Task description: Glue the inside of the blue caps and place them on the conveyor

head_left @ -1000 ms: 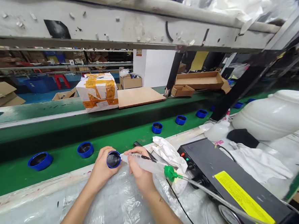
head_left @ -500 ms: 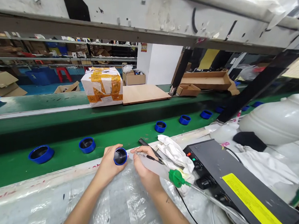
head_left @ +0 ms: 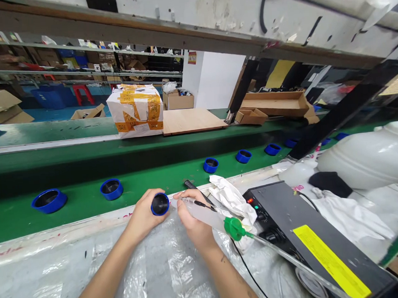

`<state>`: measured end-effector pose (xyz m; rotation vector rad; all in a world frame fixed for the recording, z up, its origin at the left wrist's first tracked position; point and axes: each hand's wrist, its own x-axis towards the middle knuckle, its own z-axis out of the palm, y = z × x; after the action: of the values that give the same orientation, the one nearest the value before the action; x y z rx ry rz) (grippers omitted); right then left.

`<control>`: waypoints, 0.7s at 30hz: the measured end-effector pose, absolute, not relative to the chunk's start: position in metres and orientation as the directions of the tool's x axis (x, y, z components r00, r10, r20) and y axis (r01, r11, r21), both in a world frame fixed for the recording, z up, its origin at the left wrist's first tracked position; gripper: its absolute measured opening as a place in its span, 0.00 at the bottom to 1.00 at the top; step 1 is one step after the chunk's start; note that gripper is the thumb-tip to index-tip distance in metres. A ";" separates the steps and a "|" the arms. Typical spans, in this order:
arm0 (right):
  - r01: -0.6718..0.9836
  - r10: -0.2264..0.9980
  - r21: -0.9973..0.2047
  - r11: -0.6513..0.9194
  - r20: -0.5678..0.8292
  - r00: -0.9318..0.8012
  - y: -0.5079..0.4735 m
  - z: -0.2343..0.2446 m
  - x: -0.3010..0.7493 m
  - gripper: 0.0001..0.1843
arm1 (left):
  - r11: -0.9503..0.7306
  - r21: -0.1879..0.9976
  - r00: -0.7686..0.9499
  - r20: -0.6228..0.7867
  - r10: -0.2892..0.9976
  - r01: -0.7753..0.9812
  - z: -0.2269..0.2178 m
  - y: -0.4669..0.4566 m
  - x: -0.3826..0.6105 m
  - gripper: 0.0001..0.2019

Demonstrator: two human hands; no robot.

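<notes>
My left hand is closed around a blue ring-shaped part with a black inside, its opening tilted toward me. Held in my right hand is a translucent dispensing syringe with a green cap and a clear tube running off to the lower right. The syringe's tip points at the right rim of the blue part; whether it touches I cannot tell. Both hands are above the plastic-covered bench, near its far edge.
Beyond the bench, a green conveyor belt carries several blue cups, among them one at left and one at right. A grey dispenser box, a crumpled white cloth and a white jug stand at right. A beam crosses overhead.
The blue cups on the belt have shifted slightly left in view, and the view has tilted a little. Both hands keep their grips, with the syringe still at the blue part's rim.
</notes>
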<state>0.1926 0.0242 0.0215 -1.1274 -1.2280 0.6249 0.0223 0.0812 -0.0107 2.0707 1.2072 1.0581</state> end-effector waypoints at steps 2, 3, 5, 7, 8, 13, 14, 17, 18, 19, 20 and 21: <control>0.192 0.873 -0.913 0.360 0.402 0.275 0.024 0.021 0.193 0.03 | -0.468 0.751 0.298 0.365 0.882 0.466 -0.010 0.080 0.022 0.18; 0.194 0.872 -0.912 0.362 0.405 0.274 0.024 0.020 0.193 0.03 | -0.468 0.753 0.298 0.365 0.882 0.463 -0.010 0.080 0.023 0.18; 0.197 0.866 -0.906 0.374 0.417 0.276 0.024 0.020 0.194 0.03 | -0.469 0.755 0.302 0.364 0.881 0.459 -0.009 0.080 0.023 0.18; 0.194 0.864 -0.905 0.378 0.420 0.278 0.024 0.019 0.194 0.03 | -0.469 0.755 0.305 0.362 0.881 0.458 -0.008 0.080 0.023 0.18; 0.193 0.865 -0.907 0.376 0.417 0.277 0.024 0.019 0.194 0.03 | -0.469 0.755 0.306 0.362 0.881 0.458 -0.008 0.080 0.023 0.18; 0.226 0.865 -0.902 0.369 0.422 0.272 0.024 0.019 0.196 0.03 | -0.471 0.754 0.311 0.361 0.879 0.457 -0.010 0.081 0.023 0.17; 0.226 0.864 -0.901 0.369 0.423 0.274 0.024 0.019 0.196 0.03 | -0.471 0.754 0.312 0.360 0.879 0.457 -0.010 0.081 0.022 0.18; 0.217 0.865 -0.908 0.358 0.410 0.288 0.025 0.020 0.196 0.02 | -0.473 0.754 0.318 0.359 0.878 0.456 -0.011 0.080 0.022 0.18; 0.212 0.867 -0.911 0.354 0.405 0.292 0.025 0.021 0.196 0.02 | -0.475 0.753 0.321 0.358 0.877 0.455 -0.011 0.080 0.021 0.18; 0.205 0.869 -0.914 0.351 0.400 0.293 0.026 0.022 0.196 0.02 | -0.476 0.753 0.324 0.358 0.876 0.454 -0.012 0.080 0.021 0.19; 0.197 0.871 -0.916 0.350 0.395 0.292 0.026 0.023 0.196 0.02 | -0.478 0.753 0.326 0.358 0.875 0.453 -0.012 0.080 0.021 0.19; 0.189 0.872 -0.917 0.350 0.393 0.292 0.026 0.024 0.195 0.03 | -0.479 0.752 0.327 0.360 0.874 0.452 -0.012 0.080 0.021 0.19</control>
<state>0.1953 0.0257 0.0238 -1.1484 -1.2132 0.6229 0.0211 0.0802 -0.0116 2.0670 1.1625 1.0427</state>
